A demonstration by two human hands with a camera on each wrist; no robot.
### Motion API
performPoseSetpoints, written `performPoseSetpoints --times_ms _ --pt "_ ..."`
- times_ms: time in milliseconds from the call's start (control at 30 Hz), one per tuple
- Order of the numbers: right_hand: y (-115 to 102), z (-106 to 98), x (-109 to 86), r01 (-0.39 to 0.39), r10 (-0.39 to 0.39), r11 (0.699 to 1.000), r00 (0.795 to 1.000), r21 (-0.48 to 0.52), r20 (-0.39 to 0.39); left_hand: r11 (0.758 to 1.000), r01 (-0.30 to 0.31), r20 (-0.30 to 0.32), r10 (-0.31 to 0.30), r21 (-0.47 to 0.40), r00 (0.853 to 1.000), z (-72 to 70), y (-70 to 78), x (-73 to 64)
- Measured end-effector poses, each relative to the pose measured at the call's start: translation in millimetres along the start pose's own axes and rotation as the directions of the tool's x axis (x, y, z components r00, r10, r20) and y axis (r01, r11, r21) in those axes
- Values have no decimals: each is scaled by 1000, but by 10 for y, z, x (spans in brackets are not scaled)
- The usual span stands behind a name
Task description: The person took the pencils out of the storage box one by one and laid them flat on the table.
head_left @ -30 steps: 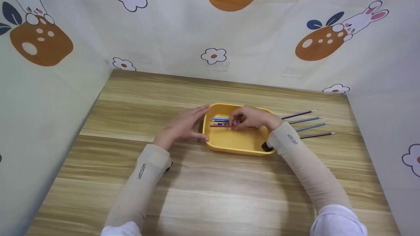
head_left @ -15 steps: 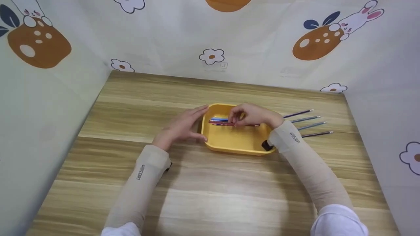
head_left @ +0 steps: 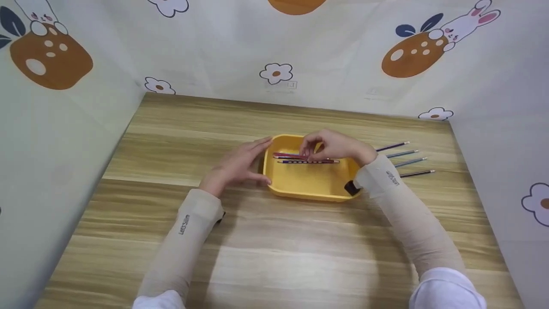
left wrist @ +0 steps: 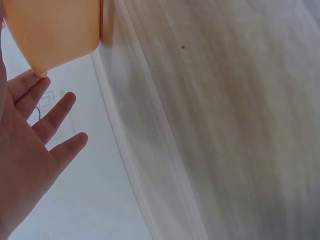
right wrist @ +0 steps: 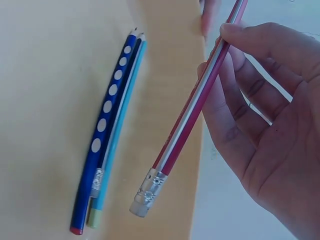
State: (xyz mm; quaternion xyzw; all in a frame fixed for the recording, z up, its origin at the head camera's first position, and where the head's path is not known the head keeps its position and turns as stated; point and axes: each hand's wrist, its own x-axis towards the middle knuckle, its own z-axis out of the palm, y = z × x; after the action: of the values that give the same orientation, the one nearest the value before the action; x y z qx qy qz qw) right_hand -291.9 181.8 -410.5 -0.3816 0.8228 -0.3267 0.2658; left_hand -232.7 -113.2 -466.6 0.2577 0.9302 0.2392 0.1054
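My right hand (head_left: 336,146) pinches a red pencil (right wrist: 192,110) with a pale stripe between thumb and fingers, its white eraser in a metal ferrule pointing down in the right wrist view. The pencil hangs over a yellow tray (head_left: 306,182). On the tray floor lie a dark blue pencil with white dots (right wrist: 104,116), a light blue pencil (right wrist: 119,130) beside it, and a dark one with a metal ferrule (right wrist: 97,182) between them. My left hand (head_left: 236,165), fingers spread, touches the tray's left rim; the left wrist view shows its fingertips (left wrist: 42,82) at the corner.
Several pencils (head_left: 414,161) with white eraser ends lie spread on the wooden table (head_left: 279,240) right of the tray, partly behind my right wrist. A patterned cloth wall (head_left: 223,51) stands along the table's back and sides.
My right hand has moved back and slightly right with the red pencil, which now overlaps the light blue pencil in the head view. The dotted pencil shows more fully. My left hand stays put.
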Motion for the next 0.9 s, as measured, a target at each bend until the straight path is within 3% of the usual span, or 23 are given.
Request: performPoseSetpoints --times_ms 900 --pt "6 -201 -485 -23 29 999 991 45 -134 1000 18 17 -18 7 1000 -18 16 9"
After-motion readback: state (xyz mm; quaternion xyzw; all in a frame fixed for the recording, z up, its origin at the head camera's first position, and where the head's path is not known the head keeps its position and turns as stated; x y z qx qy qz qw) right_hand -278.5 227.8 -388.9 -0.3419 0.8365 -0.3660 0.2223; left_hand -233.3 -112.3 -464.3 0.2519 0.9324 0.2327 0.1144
